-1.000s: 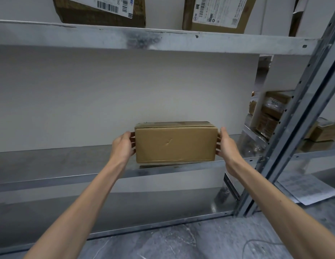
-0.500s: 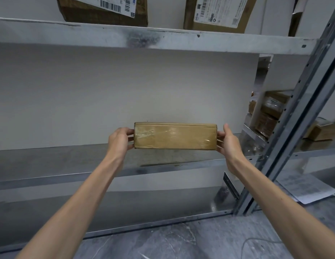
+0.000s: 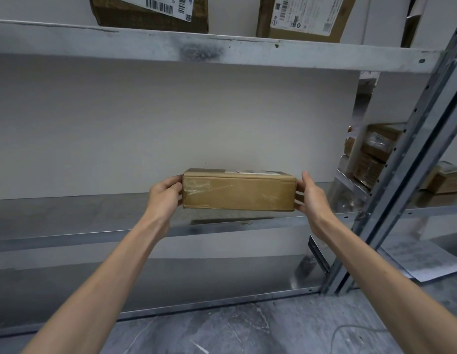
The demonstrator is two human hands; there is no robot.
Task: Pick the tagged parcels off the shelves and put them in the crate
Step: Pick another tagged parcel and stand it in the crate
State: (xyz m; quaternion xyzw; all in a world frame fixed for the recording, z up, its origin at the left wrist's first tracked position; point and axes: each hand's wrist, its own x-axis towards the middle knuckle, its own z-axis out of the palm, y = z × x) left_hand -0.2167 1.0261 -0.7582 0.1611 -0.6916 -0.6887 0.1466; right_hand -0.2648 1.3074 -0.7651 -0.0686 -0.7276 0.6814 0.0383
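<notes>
Currently, head view, items listed against the middle shelf (image 3: 69, 218) as reference.

1. Box (image 3: 239, 191): brown cardboard, taped along its front face, long side toward the camera, roughly level. It is above the front half of the middle shelf and appears lifted just clear of it, with a dark shadow below. A pale label (image 3: 248, 171) shows on its top, too foreshortened to read.
2. Left hand (image 3: 165, 195): at the box's left end, fingers (image 3: 176, 180) curled onto that end and gripping.
3. Right hand (image 3: 310, 198): at the right end, fingers (image 3: 299, 200) wrapped round the corner, thumb raised on top. Both hands clamp the one box between them.
4. Upper shelf (image 3: 120, 39): directly over the middle shelf, carrying two labelled parcels, one dark (image 3: 145, 14) and one lighter (image 3: 304, 16).
5. Upright post (image 3: 406, 175): at the middle shelf's right end. More boxes (image 3: 375, 149) sit beyond it.
6. Paper sheet (image 3: 421, 261): below and right of the middle shelf.
7. Floor (image 3: 222, 333): grey, in front of and beneath the middle shelf.
8. Crate: not in view.

Step in hand, as judged: taking the parcel off the shelf. The next move calls for drawing it straight back past the shelf's front lip, with even pressure at both ends, then turning to find the crate.
</notes>
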